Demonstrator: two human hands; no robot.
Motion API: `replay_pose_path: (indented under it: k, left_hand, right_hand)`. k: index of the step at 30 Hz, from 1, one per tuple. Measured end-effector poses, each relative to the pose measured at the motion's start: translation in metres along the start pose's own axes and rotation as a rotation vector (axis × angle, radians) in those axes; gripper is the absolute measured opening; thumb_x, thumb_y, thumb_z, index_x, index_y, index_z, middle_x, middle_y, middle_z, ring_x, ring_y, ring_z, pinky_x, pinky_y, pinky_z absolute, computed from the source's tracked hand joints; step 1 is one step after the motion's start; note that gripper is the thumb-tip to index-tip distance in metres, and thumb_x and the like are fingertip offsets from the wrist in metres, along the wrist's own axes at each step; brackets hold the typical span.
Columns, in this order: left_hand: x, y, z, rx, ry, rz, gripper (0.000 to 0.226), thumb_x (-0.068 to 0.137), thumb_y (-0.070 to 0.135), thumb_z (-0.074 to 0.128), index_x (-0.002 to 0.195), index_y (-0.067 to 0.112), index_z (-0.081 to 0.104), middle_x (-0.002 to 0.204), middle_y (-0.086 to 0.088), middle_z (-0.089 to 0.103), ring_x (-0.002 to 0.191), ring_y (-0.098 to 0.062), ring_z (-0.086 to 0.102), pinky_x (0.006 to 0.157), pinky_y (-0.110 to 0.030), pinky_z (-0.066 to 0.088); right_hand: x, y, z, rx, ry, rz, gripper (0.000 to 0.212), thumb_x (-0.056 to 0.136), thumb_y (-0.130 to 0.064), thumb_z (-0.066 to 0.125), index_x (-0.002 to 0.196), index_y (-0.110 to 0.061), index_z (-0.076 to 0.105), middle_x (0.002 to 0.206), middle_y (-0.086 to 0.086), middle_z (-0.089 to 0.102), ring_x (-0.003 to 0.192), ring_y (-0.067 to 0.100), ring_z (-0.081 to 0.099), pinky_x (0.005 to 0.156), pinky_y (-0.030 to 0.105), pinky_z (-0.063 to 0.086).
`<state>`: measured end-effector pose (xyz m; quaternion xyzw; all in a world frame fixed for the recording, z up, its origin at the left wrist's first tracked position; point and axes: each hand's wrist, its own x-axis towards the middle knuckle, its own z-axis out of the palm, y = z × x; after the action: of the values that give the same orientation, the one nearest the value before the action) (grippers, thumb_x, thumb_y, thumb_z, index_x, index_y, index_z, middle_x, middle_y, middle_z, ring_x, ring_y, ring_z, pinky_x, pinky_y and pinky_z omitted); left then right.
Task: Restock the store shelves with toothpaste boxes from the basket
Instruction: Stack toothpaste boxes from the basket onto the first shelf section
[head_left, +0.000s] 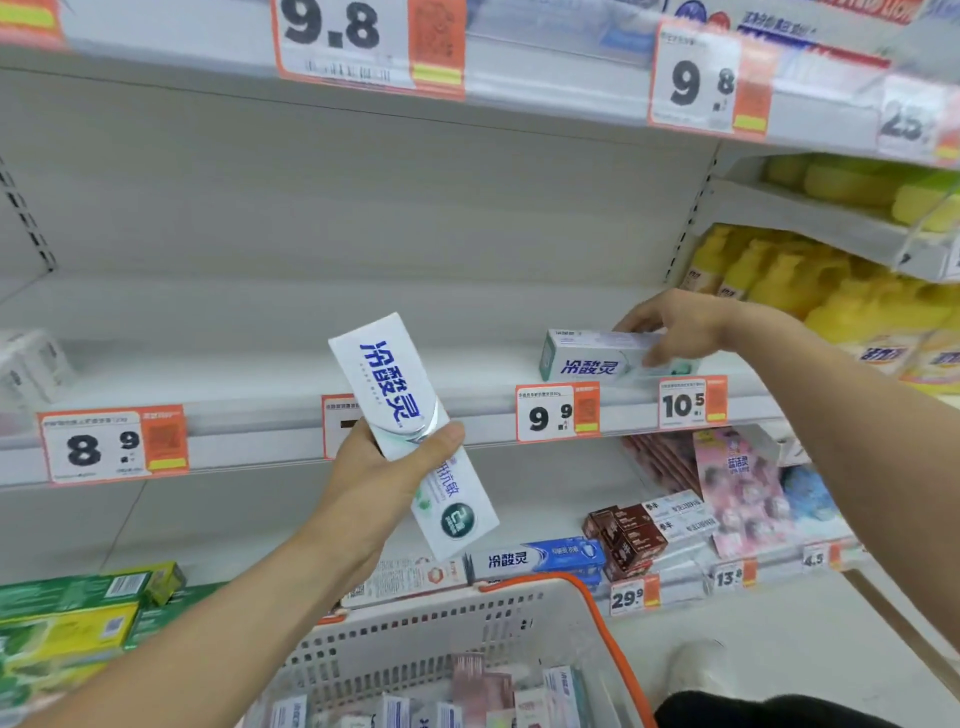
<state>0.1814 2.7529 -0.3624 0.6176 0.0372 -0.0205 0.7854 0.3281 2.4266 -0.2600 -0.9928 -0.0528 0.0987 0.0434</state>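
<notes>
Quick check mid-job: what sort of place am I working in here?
Most likely a supermarket or drugstore aisle: white shelving edged with orange price tags, boxed toothpaste on the shelf, and a shopping basket of stock below.

Left hand (387, 467) raised, fingers curled, gripping; right hand (670, 325) outstretched, fingers bent downward, holding.
</notes>
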Motion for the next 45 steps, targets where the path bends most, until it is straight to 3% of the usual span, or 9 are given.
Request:
replay_pose_path:
  k: [4,8,12,16,24,28,35,39,45]
  left_hand:
    - [0.009,-0.002,0.013,-0.026,0.024,-0.012,0.030,0.086,0.017,0.073,0.115,0.014,0.066,0.105,-0.001,0.076,0.102,-0.023,0.071,0.092,-0.045,0.055]
    - [0.012,0.009,0.028,-0.101,0.002,0.105,0.046,0.072,0.018,0.076,0.114,0.005,0.064,0.105,-0.008,0.076,0.096,-0.024,0.073,0.084,-0.045,0.058]
    - [0.025,0.027,0.059,-0.194,0.004,0.215,0.048,0.071,0.014,0.077,0.114,-0.002,0.064,0.105,-0.014,0.074,0.097,-0.029,0.073,0.086,-0.047,0.059]
    - [0.050,0.043,0.089,-0.051,-0.019,0.318,0.043,0.075,0.020,0.084,0.111,0.003,0.068,0.109,-0.012,0.075,0.105,-0.030,0.071,0.092,-0.043,0.055]
    - [0.094,0.026,0.124,0.634,0.060,0.248,0.080,0.089,0.030,0.073,0.150,0.020,0.022,0.140,-0.006,0.047,0.120,-0.016,0.053,0.104,-0.033,0.044]
    - [0.113,0.015,0.131,0.795,-0.010,0.225,0.101,0.084,0.037,0.077,0.156,0.022,0.008,0.150,-0.006,0.038,0.133,-0.019,0.046,0.109,-0.042,0.043]
    - [0.130,0.005,0.140,0.871,-0.167,0.190,0.127,0.058,0.061,0.077,0.155,0.038,-0.002,0.150,0.004,0.042,0.132,-0.018,0.050,0.111,-0.043,0.043]
    - [0.125,0.010,0.144,0.964,-0.155,0.181,0.096,0.085,0.034,0.077,0.156,0.018,0.014,0.135,0.006,0.055,0.115,-0.015,0.058,0.098,-0.026,0.045]
    - [0.119,0.013,0.157,1.245,-0.114,0.265,0.070,0.092,0.035,0.067,0.150,0.012,0.036,0.140,-0.003,0.056,0.128,-0.025,0.052,0.099,-0.028,0.042]
  right_hand:
    - [-0.007,-0.013,0.014,-0.016,0.068,-0.026,0.060,0.084,-0.018,0.075,0.141,-0.022,0.054,0.144,-0.002,0.054,0.131,0.020,0.050,0.110,0.029,0.032]
    - [-0.039,-0.046,0.040,0.400,0.458,-0.235,0.047,0.083,-0.029,0.080,0.127,-0.022,0.064,0.131,-0.006,0.064,0.122,0.008,0.057,0.111,0.028,0.040]
    - [-0.065,-0.080,0.043,0.945,0.161,-0.470,0.063,0.070,-0.033,0.084,0.128,-0.021,0.062,0.115,0.001,0.071,0.100,0.016,0.070,0.092,0.031,0.056]
    - [-0.056,-0.074,0.027,0.900,0.150,-0.560,0.052,0.076,-0.013,0.085,0.123,-0.020,0.065,0.105,0.006,0.075,0.100,0.022,0.071,0.088,0.029,0.057]
    - [0.001,0.016,0.018,0.484,0.871,-0.254,0.053,0.081,-0.012,0.080,0.131,-0.020,0.064,0.121,0.003,0.065,0.092,-0.001,0.048,0.084,0.002,0.032]
    - [0.012,0.051,0.031,0.445,0.631,-0.202,0.055,0.080,-0.015,0.080,0.132,-0.022,0.064,0.129,0.001,0.064,0.112,0.016,0.059,0.091,0.020,0.039]
    - [0.020,0.059,0.041,0.607,0.376,-0.281,0.045,0.089,-0.013,0.072,0.132,-0.021,0.064,0.135,-0.010,0.061,0.123,0.001,0.052,0.100,0.006,0.033]
    - [0.019,0.062,0.045,0.697,0.305,-0.217,0.031,0.090,-0.020,0.072,0.121,-0.022,0.072,0.128,-0.007,0.066,0.124,0.009,0.057,0.111,0.027,0.038]
    - [-0.006,0.077,0.036,0.527,0.282,-0.140,0.053,0.074,-0.048,0.083,0.122,-0.032,0.070,0.149,-0.002,0.049,0.136,0.013,0.045,0.102,0.022,0.030]
